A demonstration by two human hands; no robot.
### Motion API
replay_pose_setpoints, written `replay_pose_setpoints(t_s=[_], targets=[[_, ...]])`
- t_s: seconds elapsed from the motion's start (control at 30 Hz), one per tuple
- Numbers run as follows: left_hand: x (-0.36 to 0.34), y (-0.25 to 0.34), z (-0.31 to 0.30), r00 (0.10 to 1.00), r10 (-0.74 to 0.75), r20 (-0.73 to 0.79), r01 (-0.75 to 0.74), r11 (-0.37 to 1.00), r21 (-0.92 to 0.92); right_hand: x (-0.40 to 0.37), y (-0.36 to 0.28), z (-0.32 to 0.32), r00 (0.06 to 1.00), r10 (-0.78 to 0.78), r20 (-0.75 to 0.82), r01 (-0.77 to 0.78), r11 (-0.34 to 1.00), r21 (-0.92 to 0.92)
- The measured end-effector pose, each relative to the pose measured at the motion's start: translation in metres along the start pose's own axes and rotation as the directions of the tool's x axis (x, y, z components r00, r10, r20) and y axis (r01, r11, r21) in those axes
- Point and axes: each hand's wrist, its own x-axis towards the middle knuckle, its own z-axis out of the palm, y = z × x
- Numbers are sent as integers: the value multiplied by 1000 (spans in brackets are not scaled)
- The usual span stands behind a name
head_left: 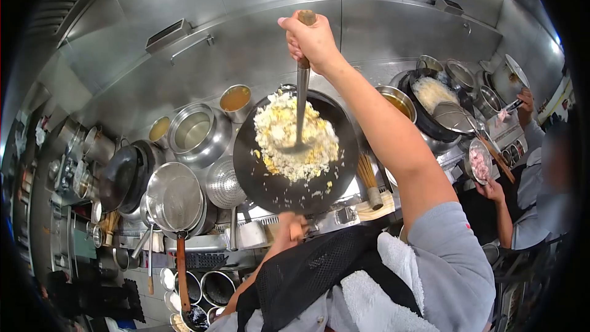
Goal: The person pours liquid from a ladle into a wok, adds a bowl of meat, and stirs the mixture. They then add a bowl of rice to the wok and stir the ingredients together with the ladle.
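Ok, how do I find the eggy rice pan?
Find the big steel wall and look below its middle. The black wok is there, the right hand holding a ladle in it. Its rice is flecked yellow; the dark wok to its right holds plain white food.

A cook's right hand [310, 40] grips a long-handled steel ladle [302, 104] set in yellow-and-white egg fried rice [295, 135] inside a round black wok [261, 181], held at its near rim by the left hand [292, 227]; at the right, a co-worker [531, 190] holds a steel bowl of pink meat [479, 163].
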Motion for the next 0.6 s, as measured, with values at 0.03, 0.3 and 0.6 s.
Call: replay_pose_setpoints(t_s=[0.03, 0.3, 0.6], targets=[[24, 13, -9, 990, 32, 137, -28, 999, -31, -3, -4, 6, 1000, 9, 8, -9, 1000, -14], [37, 48, 22, 996, -58, 62, 59, 998, -19, -28, -44, 39, 999, 36, 39, -32, 994, -109], [29, -10, -37, 998, 15, 66, -13, 1000, -23, -16, 13, -11, 1000, 22, 15, -21, 1000, -20]])
